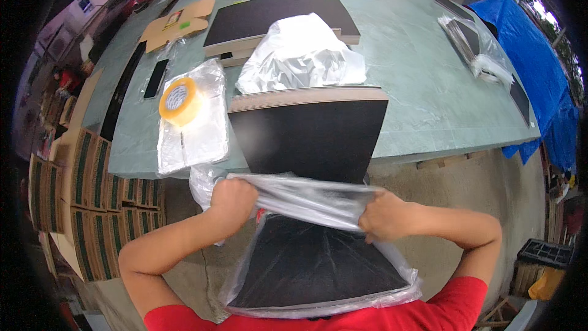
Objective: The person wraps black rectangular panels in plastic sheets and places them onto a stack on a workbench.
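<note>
A clear plastic bag [312, 197] is stretched between my fists. My left hand [234, 205] grips one end of its gathered film, and my right hand [387, 214] grips the other. Below them, close to my body, a black panel [318, 263] lies inside clear plastic. Just beyond my hands, a stack of black panels [309, 135] with a tan edge juts over the table's near edge. Whether the stretched film belongs to the wrapped panel's cover is hard to tell, as motion smears it.
On the green table [422, 98] lie a white plastic sheet [300, 55], more black panels [282, 15], a tape roll [179, 102] on flat plastic bags [190, 141] and a cardboard piece [177, 23]. Cartons [92, 171] stand at left; a blue tarp [527, 61] hangs at right.
</note>
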Demonstrator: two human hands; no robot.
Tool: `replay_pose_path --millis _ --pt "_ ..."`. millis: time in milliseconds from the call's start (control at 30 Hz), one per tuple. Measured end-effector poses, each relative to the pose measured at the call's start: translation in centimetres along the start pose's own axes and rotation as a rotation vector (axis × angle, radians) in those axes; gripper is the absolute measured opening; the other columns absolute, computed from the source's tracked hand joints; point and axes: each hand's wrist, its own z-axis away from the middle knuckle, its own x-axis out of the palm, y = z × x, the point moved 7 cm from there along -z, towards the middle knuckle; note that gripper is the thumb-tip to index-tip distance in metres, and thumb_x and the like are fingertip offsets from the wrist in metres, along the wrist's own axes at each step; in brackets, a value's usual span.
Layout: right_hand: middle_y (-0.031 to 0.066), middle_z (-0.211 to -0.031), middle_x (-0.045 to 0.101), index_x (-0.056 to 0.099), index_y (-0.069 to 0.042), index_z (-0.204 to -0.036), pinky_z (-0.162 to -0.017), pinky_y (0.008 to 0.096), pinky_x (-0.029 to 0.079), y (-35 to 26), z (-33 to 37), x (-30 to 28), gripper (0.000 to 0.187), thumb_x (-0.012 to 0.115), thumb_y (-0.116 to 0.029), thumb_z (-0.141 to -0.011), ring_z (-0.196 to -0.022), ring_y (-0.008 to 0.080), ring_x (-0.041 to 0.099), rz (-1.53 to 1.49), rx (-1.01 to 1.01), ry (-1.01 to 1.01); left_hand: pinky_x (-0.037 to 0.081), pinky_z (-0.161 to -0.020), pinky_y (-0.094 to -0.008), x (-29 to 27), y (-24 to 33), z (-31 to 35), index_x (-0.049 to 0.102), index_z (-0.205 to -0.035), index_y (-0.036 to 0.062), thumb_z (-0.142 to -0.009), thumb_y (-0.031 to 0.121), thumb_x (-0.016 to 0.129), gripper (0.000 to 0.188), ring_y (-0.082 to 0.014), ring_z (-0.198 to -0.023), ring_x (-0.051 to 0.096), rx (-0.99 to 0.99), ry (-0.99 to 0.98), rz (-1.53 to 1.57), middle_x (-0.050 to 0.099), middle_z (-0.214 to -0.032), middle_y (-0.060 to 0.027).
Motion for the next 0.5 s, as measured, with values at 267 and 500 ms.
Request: replay_pose_path --millis 267,500 --pt "0.0068 -0.071 0.058 0.054 -0.003 -0.092 -0.064 0.0312 0.046 9.9 7.4 -6.7 0.034 0.053 0.008 -0.060 -0.073 0.0208 0.058 -0.665 0.587 1.665 0.038 -0.048 -0.0323 -4.4 -7.5 4.2 0.054 -0.069 -0.0006 -0.071 0.010 0.062 0.014 -0.0146 -0.046 0.044 -0.199 0.885 1.747 0.048 -0.049 -0.0040" --pt "0.0109 -0.115 0.045 0.051 -0.010 -0.109 -0.085 0.0383 0.037 9.2 3.0 -9.1 0.062 0.049 0.014 -0.051 -0.104 0.0310 0.043 -0.112 0.493 1.291 0.043 -0.062 -0.0315 -6.4 -8.8 2.2 0.043 -0.117 0.0091 -0.061 -0.010 0.051 0.060 -0.0226 -0.066 0.049 -0.428 1.083 0.497 0.046 -0.095 -0.0138"
